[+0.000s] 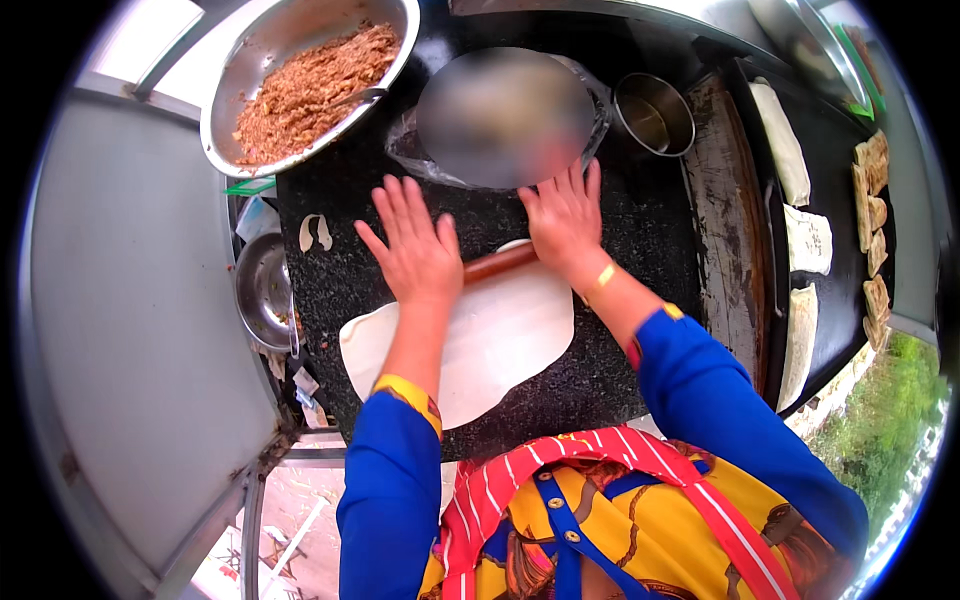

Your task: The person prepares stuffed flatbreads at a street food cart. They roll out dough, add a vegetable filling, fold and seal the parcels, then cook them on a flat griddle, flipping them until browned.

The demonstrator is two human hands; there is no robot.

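Observation:
A wooden rolling pin (501, 265) lies across the far part of a thin sheet of pale dough (502, 337) on the black speckled worktop. My left hand (420, 251) rests flat over the pin's left end, fingers spread and pointing away. Over its right end lies my right hand (562, 217), palm down, fingers extended towards a blurred round area. Neither hand is closed around the pin. Two small dough scraps (316, 232) lie to the left of my left hand.
A metal bowl of reddish filling (315, 97) stands far left, with a smaller bowl (262, 292) below it. A metal pot (654, 116) is at the far right. Beyond a worn wooden board (727, 210), a black griddle (840, 300) holds filled dough pieces (808, 240) and browned flatbreads (874, 202).

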